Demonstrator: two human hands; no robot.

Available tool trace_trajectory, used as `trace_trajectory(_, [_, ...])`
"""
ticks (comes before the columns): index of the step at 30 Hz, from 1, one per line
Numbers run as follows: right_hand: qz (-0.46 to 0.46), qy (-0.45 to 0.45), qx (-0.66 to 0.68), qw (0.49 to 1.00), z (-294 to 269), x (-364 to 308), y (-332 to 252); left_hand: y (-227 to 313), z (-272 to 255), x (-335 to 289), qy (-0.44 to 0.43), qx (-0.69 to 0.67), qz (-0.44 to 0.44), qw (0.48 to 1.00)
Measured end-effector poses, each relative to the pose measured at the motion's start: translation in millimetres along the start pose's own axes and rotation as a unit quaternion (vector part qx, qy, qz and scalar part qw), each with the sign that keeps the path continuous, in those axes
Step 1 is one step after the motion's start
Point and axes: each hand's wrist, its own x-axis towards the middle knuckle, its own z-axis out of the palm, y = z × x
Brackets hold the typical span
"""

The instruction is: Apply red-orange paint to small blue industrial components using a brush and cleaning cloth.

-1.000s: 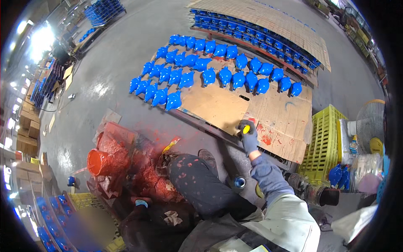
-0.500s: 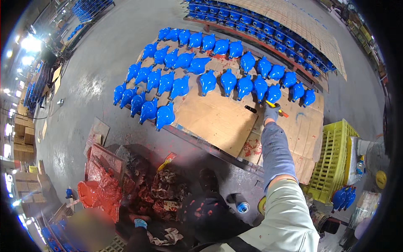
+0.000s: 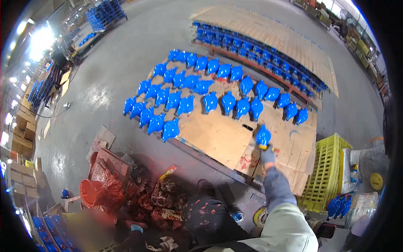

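We reach out with our right hand (image 3: 267,156), gloved in dark grey, the arm stretched forward over the flat brown cardboard sheet (image 3: 214,134) that covers the pallet. The fingers are closed around a yellow-and-black handle (image 3: 264,147), and on its far end sits a bright blue painted metal casting (image 3: 263,135), rounded and tapering, held just above the cardboard. Beyond the hand, further along the sheet, stand the rows of matching blue castings (image 3: 189,90), set close together; the held one is near the closest row but apart from it. Right of the hand stands a yellow slatted plastic crate (image 3: 327,176). Left of our arm, near the body, lies a heap of red-stained wrapping and scraps (image 3: 109,185). Our left hand does not show, so we cannot tell how it is held.
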Motion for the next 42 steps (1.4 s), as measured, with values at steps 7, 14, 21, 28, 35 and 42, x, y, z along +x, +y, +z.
trace_trajectory(7, [-0.109,-0.095,0.057,0.988,-75.2,-166.1,46.5,5.5,-8.9,-4.1,-0.032,-0.078,-0.019,0.996])
trace_trajectory(14, [-0.483,-0.054,-0.121,0.866,-170.2,-250.9,-124.1,73.1,-2.9,50.4,-0.067,-0.500,0.075,0.860])
trace_trajectory(21, [-0.722,-0.065,0.173,0.667,-264.8,-406.8,-223.0,144.9,-31.8,67.5,0.132,0.225,0.164,0.951])
trace_trajectory(28, [-0.698,-0.277,0.343,0.565,-222.3,-479.3,-261.7,21.5,-53.3,126.8,0.068,0.985,-0.152,-0.055])
trace_trajectory(35, [-0.440,-0.468,0.373,0.669,-156.1,-503.7,-334.1,-96.1,-28.3,122.3,-0.037,0.966,-0.083,-0.240])
trace_trajectory(42, [-0.467,-0.528,0.382,0.598,-5.3,-545.3,-408.6,-148.5,19.4,91.8,-0.409,0.877,0.030,-0.250])
